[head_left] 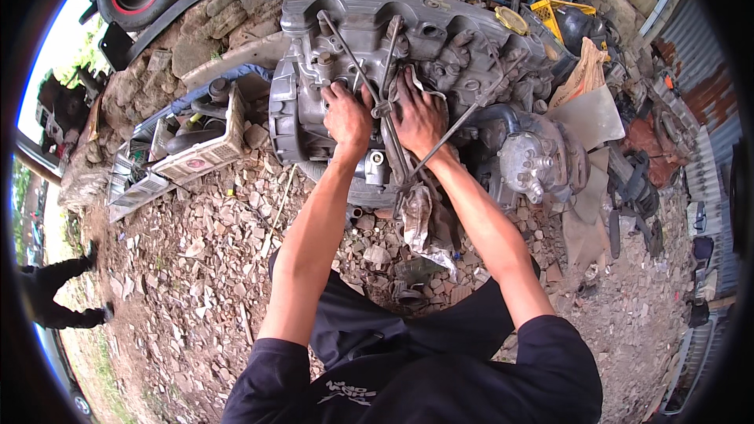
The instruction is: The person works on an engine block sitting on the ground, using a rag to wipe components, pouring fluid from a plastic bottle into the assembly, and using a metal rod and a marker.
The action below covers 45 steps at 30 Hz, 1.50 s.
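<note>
A large grey metal engine (pixel 463 20) lies in front of me, with crossed metal rods (pixel 390 129) standing before its near side. My left hand (pixel 348 116) reaches in left of the rods. Its fingers are curled against the engine, and what they grip is hidden. Just right of the rods, my right hand (pixel 419 118) presses a pale, stained rag (pixel 441 97) against the engine, its fingers bent over the cloth. A second crumpled, dirty cloth (pixel 416 220) hangs low between my forearms, by the foot of the rods.
At the left stands a pale plastic crate (pixel 200 159) of parts beside a stone wall (pixel 192 51). A round metal housing (pixel 528 163) sits at the engine's right, near cardboard (pixel 589 220) and scrap. Broken stones cover the ground. Another person's legs (pixel 59 290) show far left.
</note>
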Motion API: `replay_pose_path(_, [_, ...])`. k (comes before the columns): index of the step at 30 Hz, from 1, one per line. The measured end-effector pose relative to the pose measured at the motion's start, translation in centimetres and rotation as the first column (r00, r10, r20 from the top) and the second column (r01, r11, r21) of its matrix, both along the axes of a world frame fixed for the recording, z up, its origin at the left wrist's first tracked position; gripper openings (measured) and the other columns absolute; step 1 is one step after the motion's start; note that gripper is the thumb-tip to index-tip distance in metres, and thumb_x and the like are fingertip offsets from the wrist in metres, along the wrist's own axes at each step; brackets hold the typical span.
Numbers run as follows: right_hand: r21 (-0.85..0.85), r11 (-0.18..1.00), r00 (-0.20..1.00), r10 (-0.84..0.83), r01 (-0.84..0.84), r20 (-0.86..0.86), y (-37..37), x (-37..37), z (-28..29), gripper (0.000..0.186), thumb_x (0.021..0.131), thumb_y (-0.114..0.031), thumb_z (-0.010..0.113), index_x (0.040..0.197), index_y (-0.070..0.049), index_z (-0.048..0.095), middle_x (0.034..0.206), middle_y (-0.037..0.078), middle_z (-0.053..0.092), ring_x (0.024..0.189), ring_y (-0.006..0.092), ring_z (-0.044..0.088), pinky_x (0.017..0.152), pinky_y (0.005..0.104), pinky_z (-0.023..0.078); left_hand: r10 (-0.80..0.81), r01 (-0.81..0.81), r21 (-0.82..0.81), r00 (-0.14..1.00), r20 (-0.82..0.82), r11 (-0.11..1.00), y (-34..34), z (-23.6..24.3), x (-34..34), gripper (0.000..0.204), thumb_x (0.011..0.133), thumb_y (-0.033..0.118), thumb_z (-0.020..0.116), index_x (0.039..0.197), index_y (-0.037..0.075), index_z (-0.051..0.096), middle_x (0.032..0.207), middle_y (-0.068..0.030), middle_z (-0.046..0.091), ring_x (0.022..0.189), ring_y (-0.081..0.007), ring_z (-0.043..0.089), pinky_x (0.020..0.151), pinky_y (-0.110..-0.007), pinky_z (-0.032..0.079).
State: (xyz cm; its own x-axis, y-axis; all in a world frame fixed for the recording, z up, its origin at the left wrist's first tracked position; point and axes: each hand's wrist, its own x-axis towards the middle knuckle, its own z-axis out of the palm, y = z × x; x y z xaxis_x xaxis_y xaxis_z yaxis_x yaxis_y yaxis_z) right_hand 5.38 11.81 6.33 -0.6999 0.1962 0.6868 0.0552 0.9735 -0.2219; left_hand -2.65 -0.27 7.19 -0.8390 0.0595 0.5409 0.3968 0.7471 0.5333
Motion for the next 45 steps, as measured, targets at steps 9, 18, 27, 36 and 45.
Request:
replay_pose_path(9, [0.100,0.983,0.983,-0.163,0.154,0.084,-0.5,0.8,-0.7,0.067,0.093,-0.041,0.050,0.150,-0.009,0.037,0.157,0.008,0.033,0.134,0.0318,0.038,0.106,0.0617,0.029,-0.005,0.004,0.023,1.000,0.026,1.000,0.1,0.5,0.3,0.051,0.094,0.044,0.058,0.112,-0.001,0.046,0.113,-0.0230,0.050,0.085,-0.0453,0.066,0.073,-0.055,0.052])
replay_pose_path(18, [-0.224,0.919,0.938,-0.280,0.323,0.203,-2.0,2.2,-1.4,0.075,0.093,-0.043,0.048,0.154,-0.006,0.026,0.162,0.007,0.023,0.127,0.0391,0.042,0.101,0.0614,0.032,-0.020,0.019,0.018,0.999,0.042,1.000,-0.3,0.4,0.3,0.052,0.093,0.045,0.059,0.112,-0.001,0.046,0.114,-0.0233,0.051,0.085,-0.0455,0.066,0.072,-0.054,0.052])
replay_pose_path(27, [-0.053,0.995,0.968,-0.074,0.089,0.239,-0.5,1.7,-0.6,0.074,0.085,-0.025,0.055,0.154,-0.018,0.030,0.163,0.003,0.023,0.116,0.0368,0.050,0.098,0.0555,0.037,-0.023,0.023,0.002,0.994,0.105,1.000,0.2,1.0,0.4,0.054,0.093,0.043,0.059,0.115,-0.004,0.042,0.116,-0.0254,0.050,0.089,-0.0463,0.065,0.073,-0.054,0.052])
replay_pose_path(36, [-0.065,0.997,0.999,0.047,-0.047,-0.013,1.2,-0.5,0.1,0.062,0.080,-0.020,0.061,0.136,0.000,0.042,0.155,0.021,0.032,0.111,0.0431,0.055,0.093,0.0510,0.047,0.007,-0.008,0.019,0.999,0.043,1.000,0.4,0.7,0.3,0.053,0.093,0.047,0.058,0.111,-0.002,0.046,0.112,-0.0238,0.051,0.086,-0.0450,0.066,0.072,-0.053,0.053])
replay_pose_path(45, [0.095,0.981,0.973,-0.182,0.170,0.139,-0.7,1.1,-0.4,0.058,0.088,-0.030,0.056,0.136,0.000,0.043,0.156,0.019,0.031,0.111,0.0383,0.056,0.095,0.0522,0.044,-0.004,0.004,-0.003,1.000,0.004,1.000,-0.2,0.0,0.1,0.057,0.093,0.048,0.057,0.113,-0.004,0.046,0.116,-0.0252,0.050,0.087,-0.0451,0.066,0.073,-0.054,0.053])
